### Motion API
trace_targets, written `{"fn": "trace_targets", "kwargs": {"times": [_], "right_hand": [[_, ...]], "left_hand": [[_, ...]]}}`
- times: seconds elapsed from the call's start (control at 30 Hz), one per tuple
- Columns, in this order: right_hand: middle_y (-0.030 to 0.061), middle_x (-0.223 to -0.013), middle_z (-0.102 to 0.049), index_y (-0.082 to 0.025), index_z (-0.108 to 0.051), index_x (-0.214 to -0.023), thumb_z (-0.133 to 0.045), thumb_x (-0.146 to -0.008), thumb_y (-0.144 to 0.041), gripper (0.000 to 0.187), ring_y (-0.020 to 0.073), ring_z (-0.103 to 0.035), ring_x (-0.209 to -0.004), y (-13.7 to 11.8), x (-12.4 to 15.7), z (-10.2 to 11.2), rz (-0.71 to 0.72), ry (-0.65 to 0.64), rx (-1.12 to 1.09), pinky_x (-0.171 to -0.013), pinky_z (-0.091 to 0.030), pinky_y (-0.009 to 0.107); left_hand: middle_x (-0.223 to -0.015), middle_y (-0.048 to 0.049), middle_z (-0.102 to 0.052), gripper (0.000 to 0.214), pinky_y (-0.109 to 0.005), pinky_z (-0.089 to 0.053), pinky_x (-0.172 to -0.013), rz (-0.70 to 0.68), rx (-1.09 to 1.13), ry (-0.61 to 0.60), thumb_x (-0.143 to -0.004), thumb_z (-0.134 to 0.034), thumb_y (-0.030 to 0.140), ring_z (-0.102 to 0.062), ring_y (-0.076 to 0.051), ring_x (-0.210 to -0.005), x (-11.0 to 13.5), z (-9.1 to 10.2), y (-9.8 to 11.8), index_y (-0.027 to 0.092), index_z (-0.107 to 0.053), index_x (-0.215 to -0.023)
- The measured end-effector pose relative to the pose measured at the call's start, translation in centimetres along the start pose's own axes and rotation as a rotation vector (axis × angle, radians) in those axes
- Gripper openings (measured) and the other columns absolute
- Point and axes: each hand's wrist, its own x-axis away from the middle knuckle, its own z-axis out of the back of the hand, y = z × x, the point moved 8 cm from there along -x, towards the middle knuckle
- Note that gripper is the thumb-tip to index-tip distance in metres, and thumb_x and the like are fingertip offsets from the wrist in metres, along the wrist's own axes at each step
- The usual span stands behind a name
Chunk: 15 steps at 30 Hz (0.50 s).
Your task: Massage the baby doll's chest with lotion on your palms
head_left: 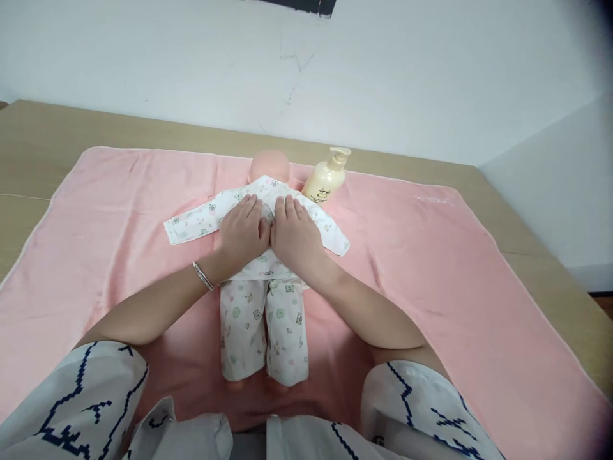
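Note:
A baby doll (pixel 269 164) lies on a pink blanket, its head toward the wall and its face not visible. It wears a white printed top (pixel 198 220) with the sleeves spread out and matching printed trousers (pixel 244 329). Both palms rest flat on the upper part of the top, side by side with the thumbs close together. My left hand (pixel 244 231) has a silver bangle on its wrist. My right hand (pixel 295 233) lies just beside it, fingers stretched toward the doll's head. Neither hand grips anything. The cloth under the palms is hidden.
A cream pump bottle (pixel 328 177) leans at a tilt by the doll's right-side sleeve, near the head. The pink blanket (pixel 421 281) spreads over a wooden table (pixel 531 275). Behind the table's far edge rises a white wall (pixel 191 70).

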Motion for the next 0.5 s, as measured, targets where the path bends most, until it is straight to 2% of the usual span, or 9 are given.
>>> {"fn": "trace_targets", "kwargs": {"times": [0.07,0.13,0.23,0.3,0.4,0.5], "right_hand": [[0.0326,-0.151,-0.037,0.005,-0.032,-0.149,-0.034,-0.099,-0.025,0.058,0.0402,-0.038,-0.142,-0.5,0.8,0.3,-0.011,-0.006,0.029,-0.117,-0.031,0.052],[0.0319,-0.15,-0.039,0.004,-0.034,-0.148,-0.033,-0.1,-0.027,0.057,0.0393,-0.039,-0.142,-0.2,0.4,0.3,-0.007,-0.014,0.001,-0.117,-0.032,0.053],[0.0256,-0.155,-0.036,-0.001,-0.035,-0.149,-0.031,-0.101,-0.033,0.058,0.0355,-0.031,-0.147,1.6,-1.7,-0.2,0.022,-0.027,-0.119,-0.119,-0.03,0.052],[0.0215,-0.159,-0.031,-0.005,-0.033,-0.151,-0.03,-0.101,-0.038,0.06,0.0323,-0.024,-0.15,2.6,-3.1,-0.6,0.062,-0.032,-0.181,-0.122,-0.025,0.051],[0.0219,-0.16,-0.028,-0.005,-0.032,-0.151,-0.03,-0.101,-0.037,0.059,0.0322,-0.022,-0.151,2.7,-3.4,-0.7,0.086,0.001,-0.166,-0.122,-0.022,0.051],[0.0275,-0.155,-0.034,-0.002,-0.034,-0.149,-0.03,-0.101,-0.031,0.057,0.0371,-0.032,-0.146,1.2,-1.5,-0.3,0.027,0.031,-0.082,-0.117,-0.03,0.055]], "left_hand": [[-0.134,-0.0159,-0.063,0.042,-0.048,-0.041,-0.116,0.021,0.004,-0.005,-0.088,-0.046,0.027,-0.053,-0.028,-0.134,0.2,0.1,0.0,0.01,-0.062,-0.123],[-0.142,-0.0171,-0.056,0.046,-0.049,-0.036,-0.12,0.067,0.035,-0.035,-0.089,-0.046,0.028,-0.045,-0.029,-0.14,0.0,-0.3,-0.7,0.009,-0.058,-0.129],[-0.154,-0.0167,-0.041,0.053,-0.052,-0.027,-0.124,0.074,0.11,-0.09,-0.092,-0.045,0.032,-0.03,-0.03,-0.149,-0.6,-1.4,-1.7,0.009,-0.048,-0.14],[-0.156,-0.0157,-0.038,0.053,-0.053,-0.024,-0.124,0.03,0.136,-0.093,-0.093,-0.045,0.034,-0.027,-0.03,-0.15,-0.9,-1.9,-1.9,0.011,-0.046,-0.141],[-0.147,-0.014,-0.051,0.044,-0.052,-0.033,-0.12,-0.048,0.102,-0.005,-0.093,-0.047,0.034,-0.04,-0.029,-0.143,-0.8,-1.3,-1.6,0.015,-0.056,-0.131],[-0.121,-0.0117,-0.069,0.031,-0.048,-0.047,-0.107,-0.099,0.037,0.129,-0.091,-0.048,0.031,-0.061,-0.027,-0.12,-0.2,0.0,-0.7,0.017,-0.066,-0.111]]}}
